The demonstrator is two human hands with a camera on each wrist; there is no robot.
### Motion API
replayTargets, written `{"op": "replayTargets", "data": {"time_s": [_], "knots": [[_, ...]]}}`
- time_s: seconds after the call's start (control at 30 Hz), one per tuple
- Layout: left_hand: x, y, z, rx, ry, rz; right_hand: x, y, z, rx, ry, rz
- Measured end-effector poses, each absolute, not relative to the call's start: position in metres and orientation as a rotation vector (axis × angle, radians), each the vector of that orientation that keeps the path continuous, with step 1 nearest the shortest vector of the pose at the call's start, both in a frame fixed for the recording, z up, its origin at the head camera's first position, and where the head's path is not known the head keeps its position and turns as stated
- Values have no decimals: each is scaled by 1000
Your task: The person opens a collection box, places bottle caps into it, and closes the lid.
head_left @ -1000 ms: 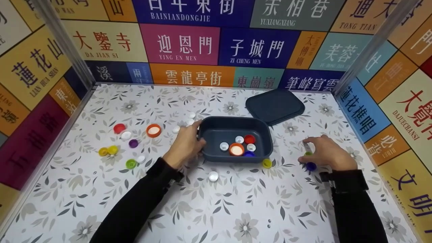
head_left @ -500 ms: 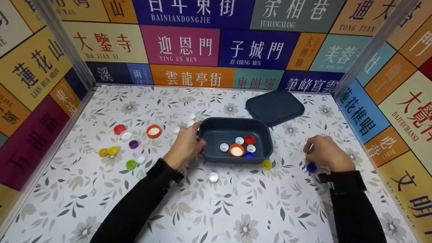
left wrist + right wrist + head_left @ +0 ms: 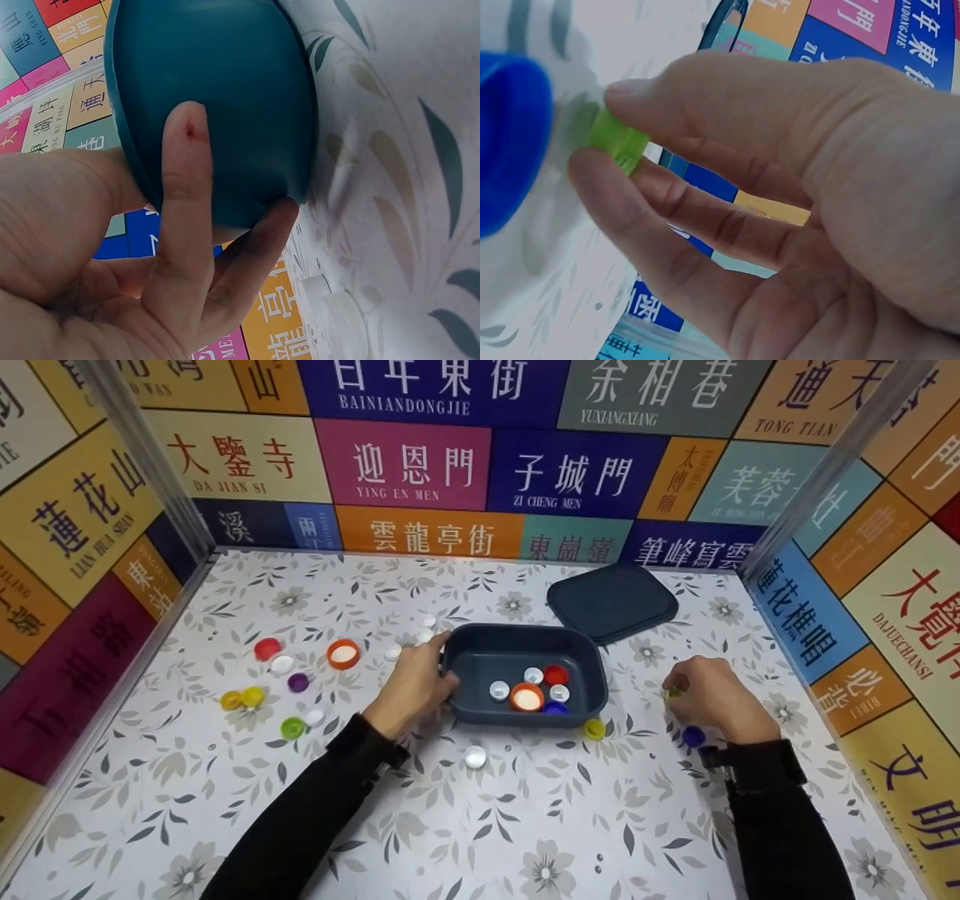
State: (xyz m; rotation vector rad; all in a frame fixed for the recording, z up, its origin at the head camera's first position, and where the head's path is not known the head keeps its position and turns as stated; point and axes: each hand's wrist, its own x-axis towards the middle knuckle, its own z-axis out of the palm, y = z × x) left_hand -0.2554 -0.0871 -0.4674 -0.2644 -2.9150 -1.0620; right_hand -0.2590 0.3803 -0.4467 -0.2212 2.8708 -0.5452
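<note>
A dark blue-grey plastic container (image 3: 525,720) holds several bottle caps: white, red, blue, and an orange-rimmed one (image 3: 526,697). My left hand (image 3: 411,690) grips its left end; in the left wrist view, the fingers lie against the outer wall of the container (image 3: 247,90). To the right of the container, my right hand (image 3: 716,697) pinches a yellow-green bottle cap (image 3: 619,141) between thumb and fingertips, close over the table. A blue bottle cap (image 3: 693,736) lies just below that hand, large at the left edge of the right wrist view.
A dark lid (image 3: 613,601) lies behind the container. A yellow cap (image 3: 594,729) and a white cap (image 3: 475,757) lie in front of it. Further left are several scattered caps, among them an orange-rimmed cap (image 3: 343,654) and a green cap (image 3: 292,727). Printed panels (image 3: 405,465) enclose the table.
My right hand has closed its fingers on the yellow-green cap and shifted slightly left, away from the blue cap, which stays on the table. The left hand keeps its place at the container.
</note>
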Motion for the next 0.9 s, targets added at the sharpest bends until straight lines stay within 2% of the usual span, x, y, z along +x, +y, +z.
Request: {"op": "replayTargets", "data": {"time_s": [0.37,0.9], "knots": [[-255,-84,-469,-226,-2945,-1058,-250,339,-426,-473,3123,-661],[-255,-84,-466,-219,-2943,-1083,-244,265,-412,-728,3084,-835]]}}
